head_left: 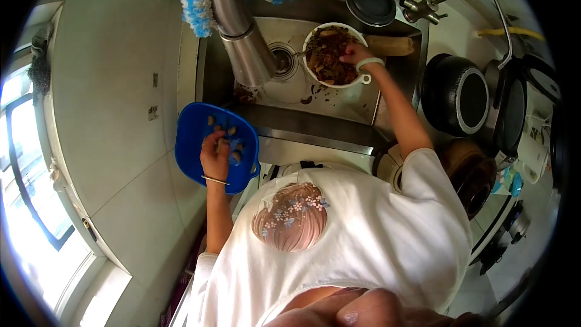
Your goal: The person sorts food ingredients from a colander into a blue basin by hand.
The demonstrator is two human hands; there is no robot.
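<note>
A blue basin stands left of the sink with several small brown pieces in it. Inside it is my left hand, a thin bracelet at the wrist, its fingers bent down among the pieces; whether it grips one is hard to make out. In the sink a white colander holds a dark reddish-brown mix. My right hand, with a pale bangle, reaches into the colander's right side, fingers closed together at the mix. What these fingers hold is too small to tell.
The steel sink has a faucet over its left part, near the drain. A tan roll-like object lies right of the colander. A small black pan sits behind. Dark pots stand at the right.
</note>
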